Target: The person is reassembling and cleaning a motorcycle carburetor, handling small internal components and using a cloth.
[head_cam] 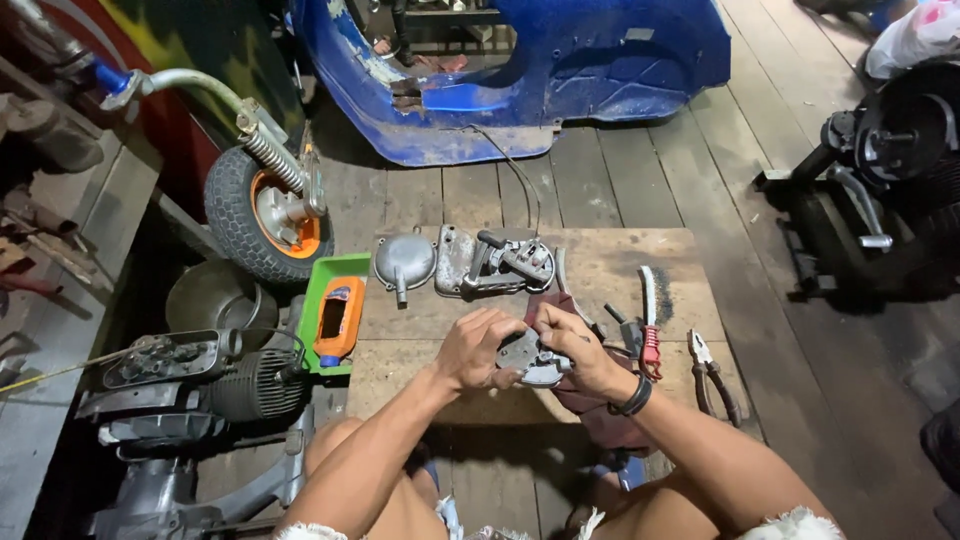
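Fingers of both hands are pinched round a small grey metal part, held just above the near edge of the worktop. Left hand cups it from the side with fingers curled tight, right hand grips the other end from the top. Can't tell exactly which bit each fingertip is pressing on, it's too small and half hidden by my knuckles.

Looks to me like I'm mid-fiddle on this piece, working something loose or seating it by hand, no tool in play yet. Next move probably calls for a steady hold with the left and a careful twist or pull with the right, so nothing tiny drops between the floor planks.

Under my right wrist there's a dark red rag. Just beyond my hands sit a round cover and a flat casing with a lever and cable on it. To the right, red-handled pliers and another pair of pliers near the edge. Off the left side, a green tray with an orange bottle in it, then an engine, a bowl and a wheel. Blue scooter body further back.
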